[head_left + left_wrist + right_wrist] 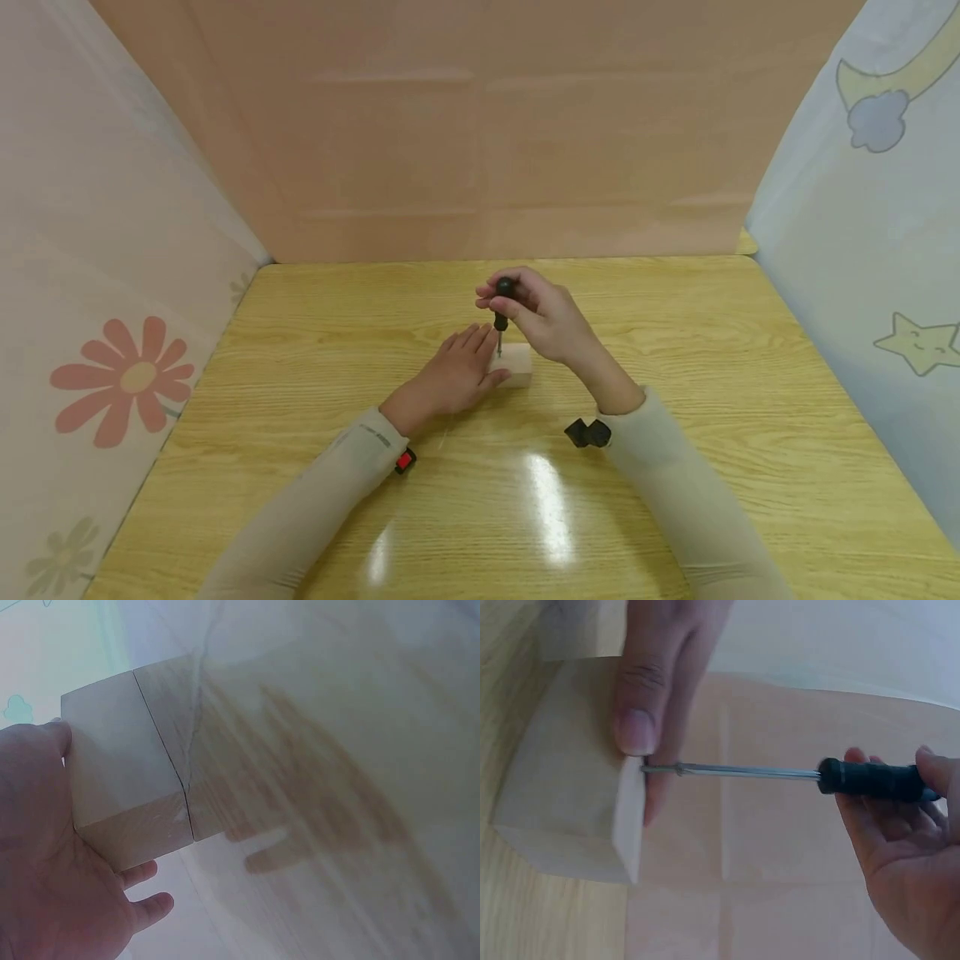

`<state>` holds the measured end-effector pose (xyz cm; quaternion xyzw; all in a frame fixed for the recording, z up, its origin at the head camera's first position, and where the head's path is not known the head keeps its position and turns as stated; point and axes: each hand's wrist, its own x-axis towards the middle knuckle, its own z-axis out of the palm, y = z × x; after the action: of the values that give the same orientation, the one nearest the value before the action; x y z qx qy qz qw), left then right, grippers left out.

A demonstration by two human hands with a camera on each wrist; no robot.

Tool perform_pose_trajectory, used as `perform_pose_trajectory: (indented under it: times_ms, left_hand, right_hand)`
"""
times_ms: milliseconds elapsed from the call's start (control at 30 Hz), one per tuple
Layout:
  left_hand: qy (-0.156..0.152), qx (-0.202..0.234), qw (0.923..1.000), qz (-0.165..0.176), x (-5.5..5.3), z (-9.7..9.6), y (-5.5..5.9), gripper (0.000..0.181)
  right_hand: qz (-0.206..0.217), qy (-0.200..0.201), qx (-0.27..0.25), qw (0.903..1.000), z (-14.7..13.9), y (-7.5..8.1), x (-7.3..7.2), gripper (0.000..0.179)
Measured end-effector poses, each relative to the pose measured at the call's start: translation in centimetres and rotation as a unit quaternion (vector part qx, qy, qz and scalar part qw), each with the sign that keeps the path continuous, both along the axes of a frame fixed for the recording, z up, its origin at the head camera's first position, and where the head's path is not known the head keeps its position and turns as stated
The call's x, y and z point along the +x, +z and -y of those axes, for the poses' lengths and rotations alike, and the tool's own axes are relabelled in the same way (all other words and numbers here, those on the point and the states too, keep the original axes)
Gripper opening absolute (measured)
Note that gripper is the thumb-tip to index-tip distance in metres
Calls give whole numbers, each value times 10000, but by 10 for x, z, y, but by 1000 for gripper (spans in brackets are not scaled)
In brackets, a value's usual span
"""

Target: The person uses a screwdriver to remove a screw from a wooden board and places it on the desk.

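A small pale wooden block (516, 364) sits on the yellow wood-grain table (675, 350), near the middle. My left hand (480, 360) holds it from the left, thumb along the front and fingers against the far side. In the left wrist view the block (120, 772) sits between thumb and fingers of that hand (45, 855). My right hand (519, 302) grips the black handle of a small screwdriver (501, 310) held upright above the block. In the right wrist view the screwdriver (870, 778) has its metal tip at the block's (562, 765) top edge, beside a left fingertip (639, 712).
A pink backdrop (480, 125) closes the far edge of the table. Cloth panels stand at both sides, one with flowers (120, 379) on the left, one with stars (918, 343) on the right. Small black wrist devices (587, 433) sit at both sleeves.
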<state>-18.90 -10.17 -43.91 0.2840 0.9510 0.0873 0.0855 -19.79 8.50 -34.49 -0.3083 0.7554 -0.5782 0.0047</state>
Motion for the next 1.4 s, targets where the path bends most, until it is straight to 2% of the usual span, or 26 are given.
perform_pose_trajectory:
  times_ms: [100, 267, 467, 567, 667, 767, 833, 933, 1000, 1133, 1200, 1300, 1400]
  left_hand:
    - [-16, 34, 10000, 15, 1, 0, 1, 80]
    - [26, -26, 10000, -2, 1, 0, 0, 79]
    - [56, 8, 10000, 39, 1, -1, 0, 80]
    - [37, 13, 10000, 36, 1, -2, -1, 80]
    - [4, 36, 10000, -12, 0, -1, -1, 80]
    - [-4, 70, 10000, -20, 0, -1, -1, 80]
    - [11, 61, 10000, 9, 0, -1, 0, 80]
    - [31, 79, 10000, 18, 0, -1, 1, 79]
    - [19, 91, 10000, -2, 0, -1, 1, 79]
    - [-1, 129, 9999, -9, 0, -1, 0, 79]
    - [7, 132, 9999, 25, 0, -1, 0, 79]
    - [23, 104, 9999, 63, 0, -1, 0, 80]
    - [43, 78, 9999, 65, 0, 0, 1, 80]
  right_hand:
    - [44, -475, 0, 9989, 2, -4, 2, 28]
    - [-353, -1191, -56, 9922, 9, -9, 5, 25]
    - [-442, -1660, -208, 9849, 13, -12, 9, 25]
    - [-502, -1492, -137, 9874, 11, -9, 11, 23]
    - [-608, -928, 68, 9938, 7, -5, 11, 21]
    - [-504, -409, 253, 9976, 3, -2, 8, 22]
    - [-344, -287, 227, 9987, 3, -3, 7, 23]
    - [-199, -421, 10, 9989, 5, -7, 7, 24]
    - [-248, -660, -110, 9974, 8, -10, 8, 23]
    - [-665, -1380, -145, 9881, 12, -14, 7, 24]
    - [-873, -1617, -154, 9829, 13, -14, 7, 25]
    - [-1002, -1523, -118, 9832, 13, -11, 8, 27]
    - [-928, -1030, 26, 9903, 9, -6, 7, 28]
